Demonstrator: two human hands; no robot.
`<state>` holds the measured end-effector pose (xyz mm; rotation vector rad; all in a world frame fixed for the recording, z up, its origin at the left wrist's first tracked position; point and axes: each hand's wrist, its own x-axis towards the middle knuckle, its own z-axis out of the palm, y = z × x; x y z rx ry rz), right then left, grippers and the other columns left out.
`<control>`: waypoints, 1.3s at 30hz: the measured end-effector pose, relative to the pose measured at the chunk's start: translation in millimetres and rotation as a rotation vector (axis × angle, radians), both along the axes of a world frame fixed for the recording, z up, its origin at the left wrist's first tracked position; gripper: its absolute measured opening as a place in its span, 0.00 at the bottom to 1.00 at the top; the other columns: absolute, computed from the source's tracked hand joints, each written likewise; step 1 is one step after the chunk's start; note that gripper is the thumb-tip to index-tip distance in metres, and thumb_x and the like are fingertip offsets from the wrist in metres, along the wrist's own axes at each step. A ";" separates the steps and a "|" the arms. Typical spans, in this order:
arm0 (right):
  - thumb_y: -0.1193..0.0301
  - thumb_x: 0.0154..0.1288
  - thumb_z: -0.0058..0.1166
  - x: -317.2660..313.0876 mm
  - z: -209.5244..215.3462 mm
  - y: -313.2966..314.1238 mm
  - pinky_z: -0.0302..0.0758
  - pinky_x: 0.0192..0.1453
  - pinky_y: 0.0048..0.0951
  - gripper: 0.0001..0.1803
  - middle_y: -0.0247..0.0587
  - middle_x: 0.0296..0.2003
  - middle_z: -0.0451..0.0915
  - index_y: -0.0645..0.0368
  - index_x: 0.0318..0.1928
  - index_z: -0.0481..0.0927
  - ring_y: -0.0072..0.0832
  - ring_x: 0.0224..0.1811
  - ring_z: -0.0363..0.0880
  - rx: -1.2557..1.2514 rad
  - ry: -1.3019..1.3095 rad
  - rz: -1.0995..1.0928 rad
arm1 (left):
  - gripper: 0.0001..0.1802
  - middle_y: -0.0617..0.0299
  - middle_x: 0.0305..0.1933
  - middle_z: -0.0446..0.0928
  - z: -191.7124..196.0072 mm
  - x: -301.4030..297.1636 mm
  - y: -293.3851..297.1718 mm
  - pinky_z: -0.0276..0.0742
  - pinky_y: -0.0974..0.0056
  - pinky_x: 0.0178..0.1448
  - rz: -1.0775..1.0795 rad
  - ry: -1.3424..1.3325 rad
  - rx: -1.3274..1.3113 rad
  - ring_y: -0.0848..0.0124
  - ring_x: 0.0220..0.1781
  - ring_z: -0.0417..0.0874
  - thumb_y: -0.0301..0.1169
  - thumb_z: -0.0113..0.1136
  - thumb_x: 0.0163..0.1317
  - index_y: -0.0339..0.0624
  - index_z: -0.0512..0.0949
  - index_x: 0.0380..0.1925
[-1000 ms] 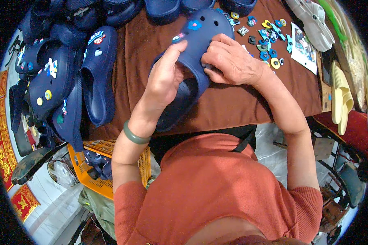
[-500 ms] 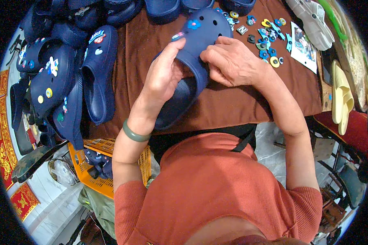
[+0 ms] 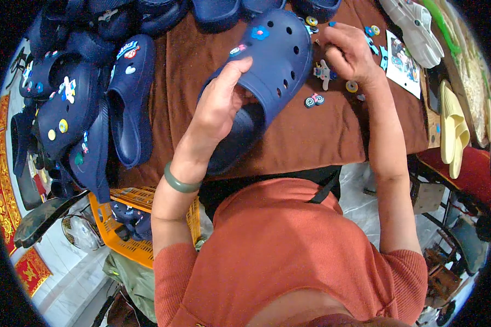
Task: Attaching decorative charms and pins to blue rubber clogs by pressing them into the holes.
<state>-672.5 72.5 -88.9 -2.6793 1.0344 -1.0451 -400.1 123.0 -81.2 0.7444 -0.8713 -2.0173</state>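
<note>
My left hand (image 3: 219, 103) grips a navy blue perforated clog (image 3: 278, 60) by its opening, holding it over the brown table cloth (image 3: 322, 131). The clog carries a blue flower charm (image 3: 259, 32) and a small charm near its edge. My right hand (image 3: 348, 53) is off the clog, at the scattered shoe charms (image 3: 314, 101) on the cloth, its fingers curled over them. Whether it pinches a charm is hidden.
A pile of navy clogs with charms (image 3: 76, 103) lies at the left. More navy clogs (image 3: 218, 11) line the far edge. An orange crate (image 3: 131, 229) stands below the table. Pale yellow sandals (image 3: 453, 131), a grey clog (image 3: 414, 27) and a printed card (image 3: 402, 62) are at the right.
My right hand left the clog's top and moved right to the loose charms. My left hand still holds the clog, now tilted more open.
</note>
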 end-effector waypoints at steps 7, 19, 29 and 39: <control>0.71 0.52 0.49 -20.0 -8.3 -10.5 0.68 0.38 0.39 0.07 0.45 0.22 0.72 0.64 0.25 0.73 0.42 0.29 0.70 0.064 0.209 -0.144 | 0.23 0.52 0.52 0.77 2.4 -0.3 2.7 0.72 0.59 0.60 0.023 -0.046 0.016 0.65 0.53 0.79 0.39 0.47 0.69 0.32 0.71 0.54; 0.51 0.54 0.64 -2.8 19.9 5.7 0.63 0.66 0.38 0.41 0.47 0.57 0.73 0.61 0.63 0.67 0.39 0.63 0.69 0.799 0.039 0.269 | 0.20 0.52 0.39 0.81 1.9 -17.6 -14.5 0.80 0.62 0.49 -0.541 -0.234 0.148 0.65 0.42 0.84 0.36 0.57 0.61 0.30 0.75 0.47; 0.58 0.71 0.43 18.7 15.6 11.4 0.73 0.50 0.41 0.18 0.54 0.40 0.79 0.60 0.48 0.76 0.46 0.45 0.78 0.539 0.067 0.055 | 0.16 0.59 0.42 0.82 10.9 -23.2 -39.1 0.78 0.64 0.51 -0.170 -0.136 0.170 0.70 0.40 0.83 0.34 0.58 0.61 0.37 0.79 0.45; 0.66 0.70 0.43 33.0 1.8 12.5 0.72 0.43 0.46 0.12 0.55 0.35 0.78 0.60 0.42 0.76 0.49 0.41 0.77 0.370 -0.009 -0.116 | 0.17 0.57 0.23 0.63 -26.4 -4.6 -15.1 0.68 0.61 0.33 0.182 -0.941 -1.572 0.62 0.25 0.68 0.23 0.53 0.58 0.40 0.74 0.49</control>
